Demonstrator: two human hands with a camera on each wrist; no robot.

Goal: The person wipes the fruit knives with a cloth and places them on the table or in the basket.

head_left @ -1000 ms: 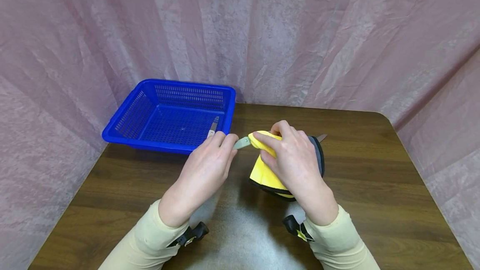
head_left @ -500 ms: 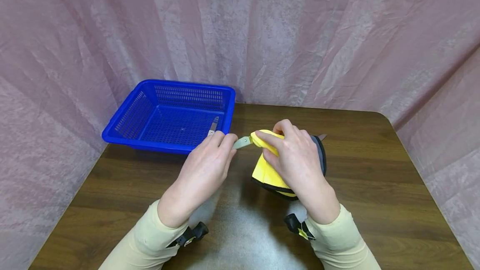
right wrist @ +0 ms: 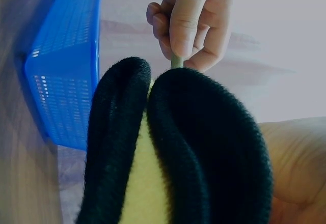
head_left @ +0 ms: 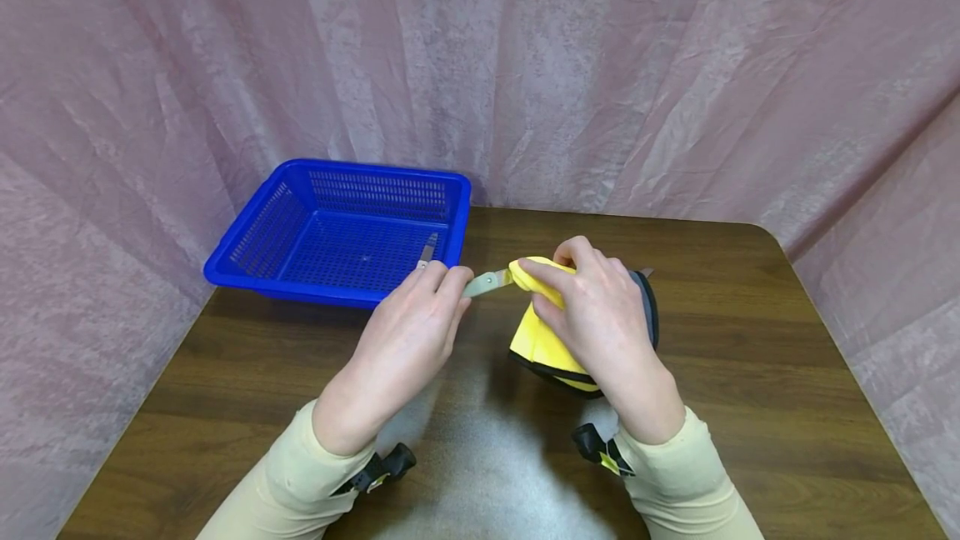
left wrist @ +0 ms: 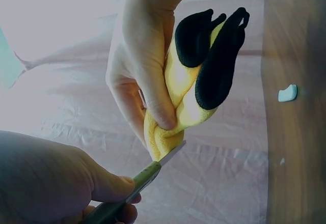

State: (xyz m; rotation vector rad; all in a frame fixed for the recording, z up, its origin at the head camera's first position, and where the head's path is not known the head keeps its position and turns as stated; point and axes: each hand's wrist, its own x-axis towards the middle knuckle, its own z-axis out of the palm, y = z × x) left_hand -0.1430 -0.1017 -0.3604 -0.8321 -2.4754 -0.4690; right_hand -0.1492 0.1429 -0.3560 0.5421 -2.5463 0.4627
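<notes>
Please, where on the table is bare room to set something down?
Table lies bare right of the yellow cloth and protruding blade tip, and between the blue basket and left sleeve. The middle is crowded: left hand, right hand, knife and cloth close together.

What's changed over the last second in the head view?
The right hand has drawn the yellow cloth a little to the right and slightly away from the person, baring a bit more blade next to the knife's green handle. Nothing was newly grasped or let go. The left hand holds the handle almost where it was; the blue basket and the knife inside it stayed put.
</notes>
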